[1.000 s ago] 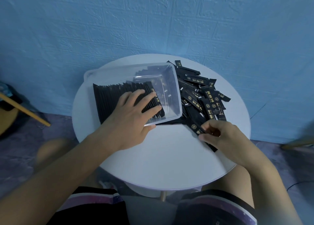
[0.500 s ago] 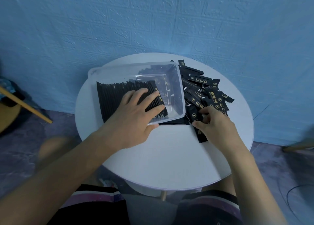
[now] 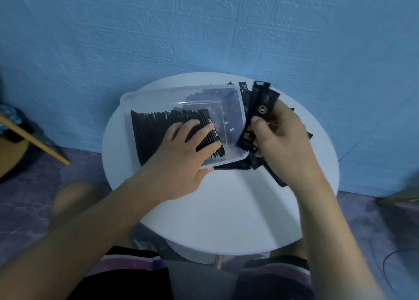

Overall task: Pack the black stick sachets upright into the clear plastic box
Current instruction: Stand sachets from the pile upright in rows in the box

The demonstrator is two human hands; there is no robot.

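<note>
Now that black stick sachets (image 3: 261,105) are raised in the grip of the right hand (image 3: 283,145), the packed row (image 3: 154,129) is steadied by the flat left hand (image 3: 181,161) for insertion.

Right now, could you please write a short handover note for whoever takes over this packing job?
Left hand: fingers straight, pressing on the packed row of sachets standing in the clear box; thumb outside the near wall.
Right hand: grips the lifted sachets just above the box's right edge.
Done: the row fills the box's left part; the right end has no standing sachets.
Left to do: slot in the lifted sachets beside the row, then pack the loose pile lying on the table right of the box.
</note>
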